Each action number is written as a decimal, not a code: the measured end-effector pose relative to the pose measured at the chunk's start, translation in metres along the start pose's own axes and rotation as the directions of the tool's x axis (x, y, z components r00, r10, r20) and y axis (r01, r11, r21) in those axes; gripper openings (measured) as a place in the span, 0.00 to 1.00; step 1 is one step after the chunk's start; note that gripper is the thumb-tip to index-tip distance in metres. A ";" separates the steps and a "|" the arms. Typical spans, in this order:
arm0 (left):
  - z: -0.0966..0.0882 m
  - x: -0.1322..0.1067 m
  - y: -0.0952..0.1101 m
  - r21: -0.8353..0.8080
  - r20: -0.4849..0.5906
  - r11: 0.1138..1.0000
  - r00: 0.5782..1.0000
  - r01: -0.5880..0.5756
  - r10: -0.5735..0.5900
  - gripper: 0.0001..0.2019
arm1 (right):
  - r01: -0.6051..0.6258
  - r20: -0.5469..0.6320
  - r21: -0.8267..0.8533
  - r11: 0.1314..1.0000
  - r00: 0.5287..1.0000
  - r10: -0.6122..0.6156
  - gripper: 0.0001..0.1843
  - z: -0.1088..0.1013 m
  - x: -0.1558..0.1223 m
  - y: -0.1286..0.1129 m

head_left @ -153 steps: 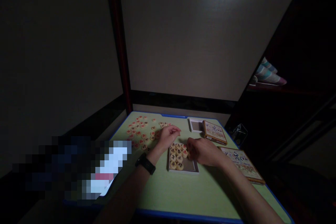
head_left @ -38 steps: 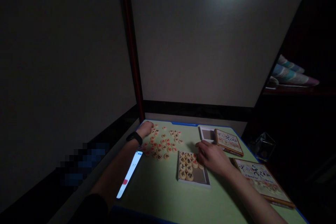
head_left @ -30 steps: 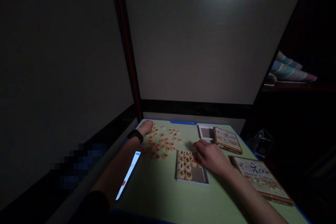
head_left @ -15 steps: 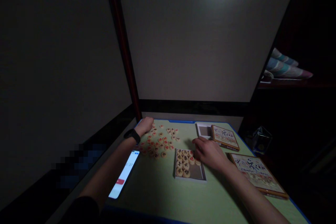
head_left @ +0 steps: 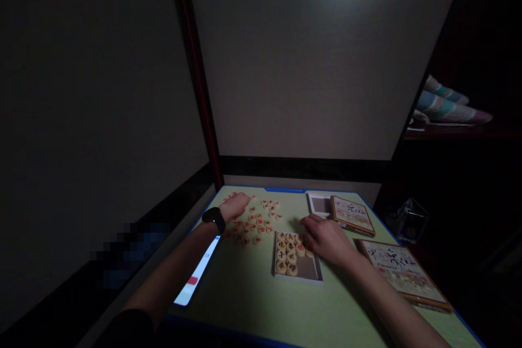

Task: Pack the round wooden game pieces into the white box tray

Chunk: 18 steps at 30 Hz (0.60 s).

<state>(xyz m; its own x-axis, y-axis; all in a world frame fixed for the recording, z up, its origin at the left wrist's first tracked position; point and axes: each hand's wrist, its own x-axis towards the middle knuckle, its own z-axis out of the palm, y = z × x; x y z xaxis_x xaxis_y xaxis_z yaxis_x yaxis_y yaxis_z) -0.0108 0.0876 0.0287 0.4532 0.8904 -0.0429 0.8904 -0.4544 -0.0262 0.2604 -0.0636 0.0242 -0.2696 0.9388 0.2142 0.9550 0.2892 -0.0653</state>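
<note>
Phone (head_left: 196,277) lies near; left hand (head_left: 234,206) among loose pieces (head_left: 256,223), right hand (head_left: 326,236) on tray (head_left: 309,273); grips unclear.

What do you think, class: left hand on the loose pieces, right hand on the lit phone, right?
Wrong: the head view shows the right hand at the white tray of pieces, not the lit phone. The left hand is on the loose pieces.

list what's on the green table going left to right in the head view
lit phone → loose game pieces → white tray partly filled with pieces → small printed box → large printed box
</note>
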 end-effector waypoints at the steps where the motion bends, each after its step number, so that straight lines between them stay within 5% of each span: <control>1: 0.000 0.001 0.001 0.010 0.003 1.000 1.000 -0.003 0.003 0.13 | 0.004 -0.004 0.000 1.000 1.000 -0.004 0.12 0.000 0.000 0.000; 9: -0.007 0.002 0.011 -0.043 0.015 0.997 0.998 -0.064 0.064 0.08 | -0.002 0.010 -0.015 1.000 1.000 0.002 0.11 -0.002 0.000 -0.001; 18: -0.008 0.003 -0.001 -0.041 -0.034 0.998 0.998 -0.052 0.050 0.10 | 0.009 0.003 -0.012 1.000 1.000 -0.009 0.10 -0.002 0.000 -0.001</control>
<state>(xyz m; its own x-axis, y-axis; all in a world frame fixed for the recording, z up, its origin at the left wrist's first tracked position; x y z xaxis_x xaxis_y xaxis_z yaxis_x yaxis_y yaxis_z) -0.0101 0.0907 0.0362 0.4987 0.8667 -0.0102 0.8667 -0.4985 0.0167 0.2595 -0.0642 0.0258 -0.2787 0.9368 0.2114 0.9540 0.2954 -0.0513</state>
